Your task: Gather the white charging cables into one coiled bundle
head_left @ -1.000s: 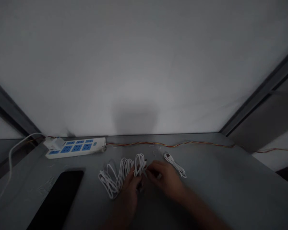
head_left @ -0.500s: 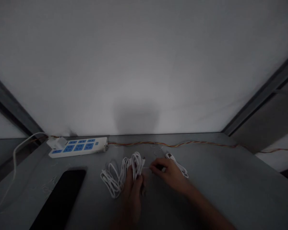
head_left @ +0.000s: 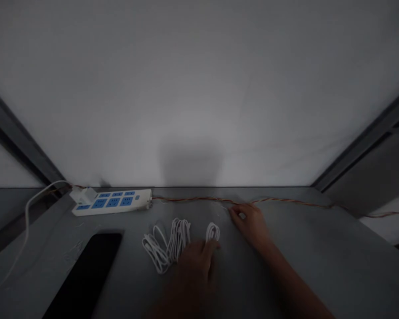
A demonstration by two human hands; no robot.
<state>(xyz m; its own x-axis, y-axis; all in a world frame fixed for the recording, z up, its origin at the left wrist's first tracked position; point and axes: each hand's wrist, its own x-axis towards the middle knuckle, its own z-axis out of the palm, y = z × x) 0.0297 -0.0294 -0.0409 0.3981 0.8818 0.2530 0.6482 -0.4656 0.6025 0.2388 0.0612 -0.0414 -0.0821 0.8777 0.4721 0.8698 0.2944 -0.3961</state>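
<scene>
My left hand (head_left: 198, 261), blurred, has its fingers closed around the lower end of a white coiled cable (head_left: 213, 231), whose looped top shows above them. Just left of that hand, two more white cable bundles (head_left: 155, 251) lie side by side on the grey table (head_left: 322, 274). My right hand (head_left: 252, 223) rests farther back and to the right, thumb and forefinger pinched together beside a twisted red and yellow wire (head_left: 199, 199). What its fingertips hold, if anything, is too small to make out. Thin white scraps (head_left: 220, 205) lie by those fingertips.
A white power strip (head_left: 142, 199) with blue sockets stands back left, with a white plug (head_left: 83, 195) in it. A black slab-shaped object (head_left: 86, 274), perhaps a phone, lies front left. Behind the table rises a pale wall (head_left: 193, 88).
My right hand has moved away from the cable in my left hand, back and right to the twisted wire. My left hand has shifted right. The cable bundle formerly at the right no longer shows there.
</scene>
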